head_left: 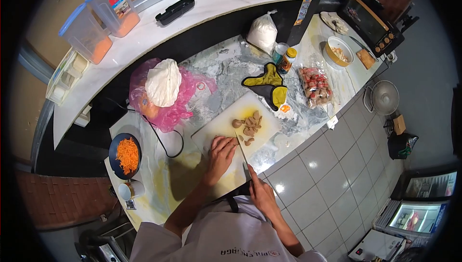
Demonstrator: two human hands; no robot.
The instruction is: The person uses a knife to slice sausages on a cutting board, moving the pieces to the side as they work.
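Note:
My left hand (222, 157) has its fingers bent together over a brown piece of food on the near part of the white cutting board (204, 136). My right hand (260, 189) is wrapped round the handle of a knife (241, 150). The blade points away from me and lies right beside my left fingertips. Brown slices (252, 124) form a loose pile on the board just beyond the blade, with a rounder brown piece (237, 123) at the pile's left and a few small slices near the knife.
A dark bowl of shredded carrot (127, 156) and a white cup (130, 190) stand at the left. Beyond the board are a pink plastic bag (187, 99), yellow-black gloves (269, 85), a jar (287, 60) and a packaged food bag (315, 86). The counter's edge runs along the right.

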